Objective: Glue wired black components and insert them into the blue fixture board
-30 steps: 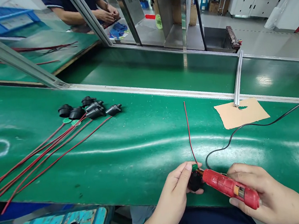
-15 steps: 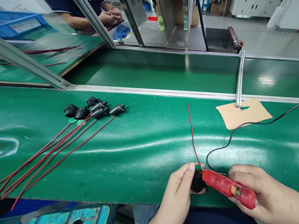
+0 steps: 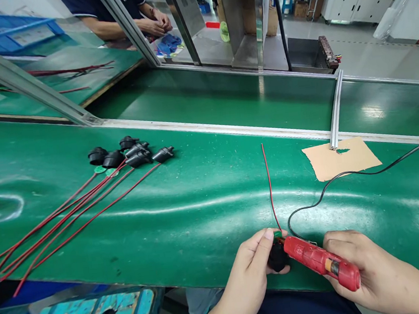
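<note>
Black plastic, by its look, formed the part (image 3: 278,259) that the left hand (image 3: 249,270) held at the near edge of the bench (image 3: 203,237), thumb and fingers clamped on it. It seemed light and stiff, best gripped by its round body; the red wire (image 3: 270,190) running from it looked soft, its joint perhaps fragile under a pull. The right hand (image 3: 370,260) had its fingers closed round a red tool (image 3: 313,258), the tip against the part. Towards the far edge lay more black parts (image 3: 138,158), left, and cardboard (image 3: 322,165), right. Beyond, a person's hands (image 3: 158,23) were close together.
</note>
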{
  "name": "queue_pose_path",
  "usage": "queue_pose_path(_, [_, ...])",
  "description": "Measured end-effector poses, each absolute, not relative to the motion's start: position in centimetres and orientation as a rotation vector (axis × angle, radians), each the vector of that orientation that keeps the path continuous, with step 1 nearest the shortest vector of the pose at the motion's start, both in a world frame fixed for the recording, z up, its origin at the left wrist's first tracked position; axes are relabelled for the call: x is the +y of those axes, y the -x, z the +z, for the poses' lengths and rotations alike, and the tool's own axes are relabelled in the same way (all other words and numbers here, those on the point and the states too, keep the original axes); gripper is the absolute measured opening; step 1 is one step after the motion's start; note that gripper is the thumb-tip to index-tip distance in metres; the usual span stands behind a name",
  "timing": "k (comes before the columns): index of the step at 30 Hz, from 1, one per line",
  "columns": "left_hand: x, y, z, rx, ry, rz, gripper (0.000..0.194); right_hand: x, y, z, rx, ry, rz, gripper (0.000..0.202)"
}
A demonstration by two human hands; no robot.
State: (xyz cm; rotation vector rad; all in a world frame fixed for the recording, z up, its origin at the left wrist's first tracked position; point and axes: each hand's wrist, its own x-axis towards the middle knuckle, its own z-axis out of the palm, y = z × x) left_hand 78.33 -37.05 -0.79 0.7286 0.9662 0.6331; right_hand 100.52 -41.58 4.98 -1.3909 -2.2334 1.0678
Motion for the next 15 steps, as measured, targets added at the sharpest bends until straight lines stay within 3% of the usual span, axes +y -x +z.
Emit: queue_pose_path(15, [-37.08,-78.19,-1.17,0.969,-0.692,0.637,0.058,-41.51,-100.76,5.13,-2.261,1.38,1.093,0.018])
